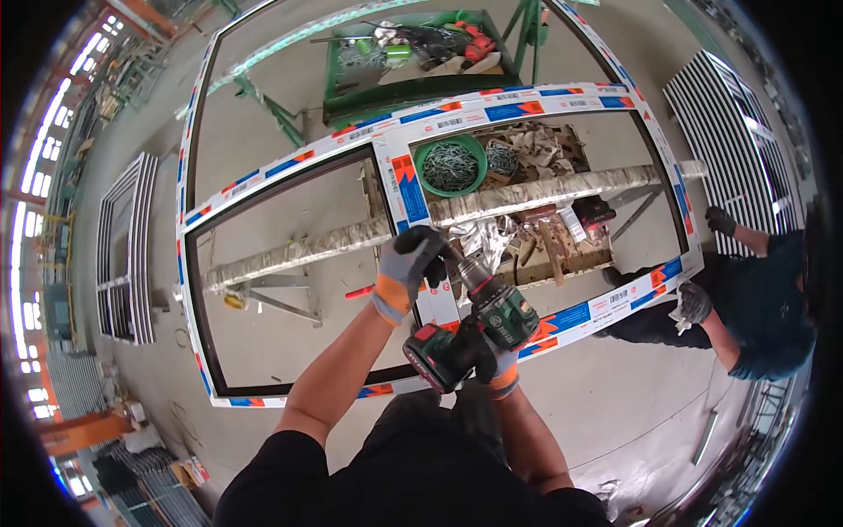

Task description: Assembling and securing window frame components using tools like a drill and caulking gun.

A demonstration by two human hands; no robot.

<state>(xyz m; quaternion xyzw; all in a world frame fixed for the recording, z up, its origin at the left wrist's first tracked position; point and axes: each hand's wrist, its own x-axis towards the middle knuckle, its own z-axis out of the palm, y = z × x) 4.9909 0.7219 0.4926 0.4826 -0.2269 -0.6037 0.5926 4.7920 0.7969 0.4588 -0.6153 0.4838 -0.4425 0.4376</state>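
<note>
My right hand (492,356), in a grey, black and orange glove, is wrapped round the handle of a green cordless drill (507,318) with a black and red battery (430,351). The drill's chuck points up and left, toward my left hand (411,265). That gloved hand has its fingers curled together just past the chuck, over the middle bar of a large window frame (407,189). Whatever sits between those fingers is hidden. The frame is wrapped in white film with blue and orange print, and lies across a padded support bar (562,186).
Below the frame stand a green bowl of screws (451,165) and a tray of scraps and tools. Behind is a green cart (413,75). At the right, a co-worker's gloved hand (692,304) is at the frame's edge. Metal frames (127,250) lean at the left.
</note>
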